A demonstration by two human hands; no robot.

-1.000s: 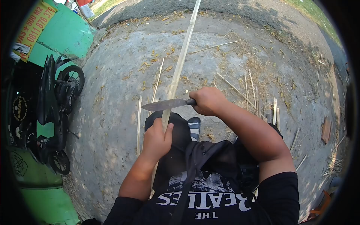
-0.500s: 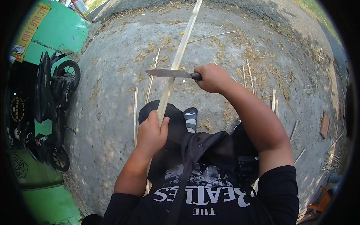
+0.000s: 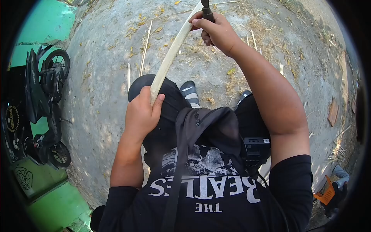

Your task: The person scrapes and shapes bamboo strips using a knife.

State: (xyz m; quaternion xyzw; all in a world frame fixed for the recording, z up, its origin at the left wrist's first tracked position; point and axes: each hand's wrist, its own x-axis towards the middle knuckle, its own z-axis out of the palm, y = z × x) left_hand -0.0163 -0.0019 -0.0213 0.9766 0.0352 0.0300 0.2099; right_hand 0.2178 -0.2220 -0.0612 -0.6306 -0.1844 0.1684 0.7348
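A long pale strip (image 3: pixel 170 56) slants from my lap up past the top edge of the view. Its lower part is gripped by my left hand (image 3: pixel 143 112), thumb along one side, above the thigh. Near the top, my right hand (image 3: pixel 218 31) is wrapped round the dark handle of a knife (image 3: pixel 208 14), with fingertips touching the strip or just beside it. Most of the knife's blade is out of view above.
A motorcycle (image 3: pixel 42 92) stands at the left beside a green wall (image 3: pixel 50 23). Thin strips (image 3: pixel 145 48) and dry leaves lie on the concrete ground (image 3: pixel 96 77). A reddish block (image 3: pixel 333 112) and an orange object (image 3: pixel 325 192) are at the right.
My right hand has moved the knife up and away along the strip, turning the blade to point away. My left hand and the view have shifted slightly.
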